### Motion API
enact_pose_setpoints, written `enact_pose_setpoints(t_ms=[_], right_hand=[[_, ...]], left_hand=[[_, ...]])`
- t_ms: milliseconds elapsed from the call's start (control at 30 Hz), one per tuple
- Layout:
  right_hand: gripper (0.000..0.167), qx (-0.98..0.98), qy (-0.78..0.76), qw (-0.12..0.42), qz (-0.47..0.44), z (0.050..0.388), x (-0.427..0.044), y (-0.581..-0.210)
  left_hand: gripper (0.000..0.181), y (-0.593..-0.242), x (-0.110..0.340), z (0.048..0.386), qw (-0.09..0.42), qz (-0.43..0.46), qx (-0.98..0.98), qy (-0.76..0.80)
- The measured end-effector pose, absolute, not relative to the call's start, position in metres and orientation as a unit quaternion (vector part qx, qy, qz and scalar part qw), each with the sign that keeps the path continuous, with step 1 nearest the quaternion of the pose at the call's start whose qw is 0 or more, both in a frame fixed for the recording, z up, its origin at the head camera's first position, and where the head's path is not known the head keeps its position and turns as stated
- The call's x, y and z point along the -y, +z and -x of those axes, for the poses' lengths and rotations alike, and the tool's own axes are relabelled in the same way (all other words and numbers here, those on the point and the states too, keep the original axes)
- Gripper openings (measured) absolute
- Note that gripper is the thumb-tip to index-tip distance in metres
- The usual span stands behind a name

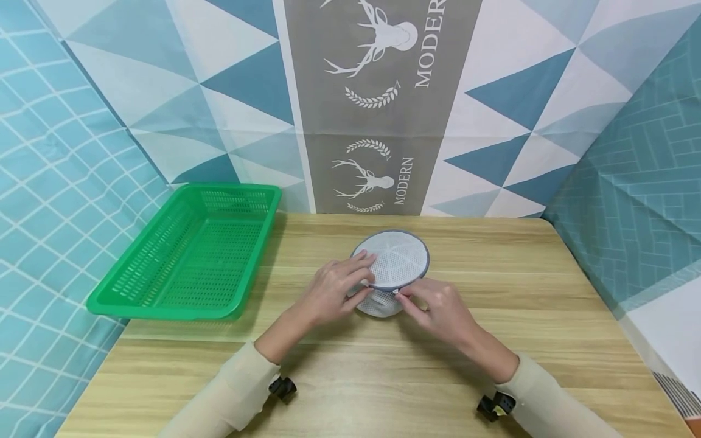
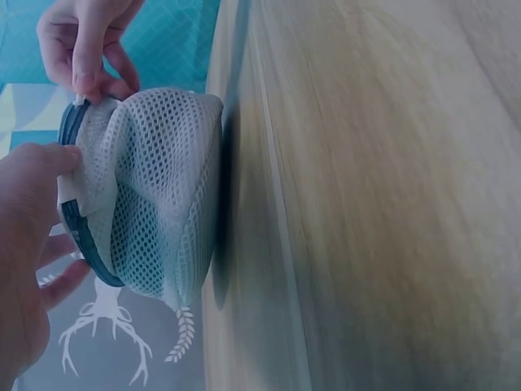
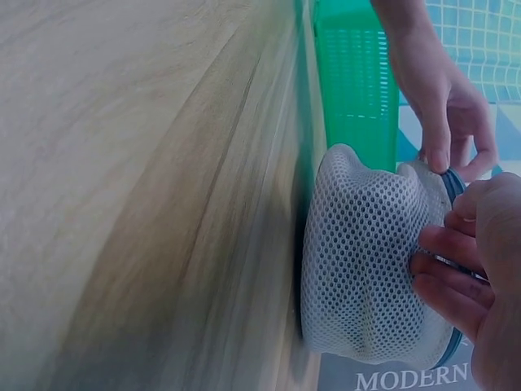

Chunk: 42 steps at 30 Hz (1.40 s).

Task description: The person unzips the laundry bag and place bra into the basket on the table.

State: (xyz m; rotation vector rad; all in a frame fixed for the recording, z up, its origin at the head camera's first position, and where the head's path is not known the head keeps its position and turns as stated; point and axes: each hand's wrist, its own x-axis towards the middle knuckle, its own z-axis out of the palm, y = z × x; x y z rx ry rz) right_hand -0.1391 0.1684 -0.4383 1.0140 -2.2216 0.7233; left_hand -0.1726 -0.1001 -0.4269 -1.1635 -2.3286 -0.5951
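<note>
A round white mesh laundry bag (image 1: 402, 258) with a grey-blue rim stands on the table, its flat lid facing up. Its soft mesh side (image 2: 163, 179) sags into folds in the left wrist view. My left hand (image 1: 335, 287) holds the rim at the near left, thumb on the zipper edge and fingers spread over the lid. At the front of the rim, my right hand (image 1: 438, 302) pinches the small zipper pull (image 1: 397, 292) between thumb and fingers. The right wrist view shows right-hand fingertips (image 3: 435, 269) against the rim, partly hiding the zipper.
A green perforated plastic basket (image 1: 235, 313) sits at the table's left side. Behind the wooden table (image 1: 350, 371) rises a patterned cloth backdrop (image 1: 361, 115) with deer heads and triangles. Blue tile-pattern sheets (image 1: 49, 201) hang at both sides.
</note>
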Motion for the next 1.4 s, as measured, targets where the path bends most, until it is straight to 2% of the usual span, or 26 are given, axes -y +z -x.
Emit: enact_pose_setpoints(t_ms=[233,933,1400], right_hand=[[0.006,0.831,0.271,0.296,-0.386,0.1392,-0.1652,-0.4368],[0.011,0.838,0.272,0.285,-0.377,0.1359,-0.1657,-0.4372],[0.009,0.842,0.256,0.291,-0.375,0.1351,-0.1598,-0.4355]], left_hand=[[0.015,-0.4266,0.0957,0.1728,0.250,0.438,0.840,-0.201],[0.013,-0.4306,0.1016,0.1731,0.274,0.445,0.829,-0.201],[0.023,-0.4280,0.0941,0.1723,0.276,0.435,0.831,-0.207]])
